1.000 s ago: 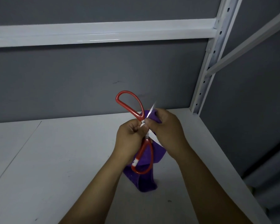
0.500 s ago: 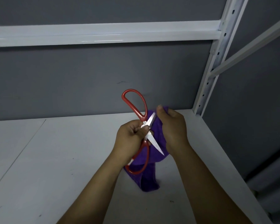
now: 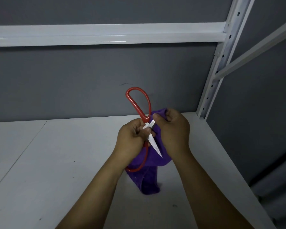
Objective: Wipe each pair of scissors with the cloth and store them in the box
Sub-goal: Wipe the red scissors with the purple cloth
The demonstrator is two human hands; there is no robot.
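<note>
A pair of red-handled scissors (image 3: pixel 139 106) stands open above the white shelf. My left hand (image 3: pixel 132 141) grips it around the pivot, one red loop pointing up, the other hanging below my wrist. One silver blade (image 3: pixel 154 146) points down to the right. My right hand (image 3: pixel 173 133) holds a purple cloth (image 3: pixel 149 180) bunched against the other blade near the pivot; that blade is mostly hidden by cloth and fingers. The cloth's tail hangs down to the shelf. No box is in view.
The white shelf board (image 3: pixel 56 162) spreads out to the left and front. A grey back wall, a white crossbeam (image 3: pixel 106 34) above and a perforated white upright (image 3: pixel 213 76) at the right bound the space. The shelf's right edge drops off.
The scissors have turned: one blade now points down to the right and the upper loop stands more upright. My right hand has slid with the cloth along the blade near the pivot.
</note>
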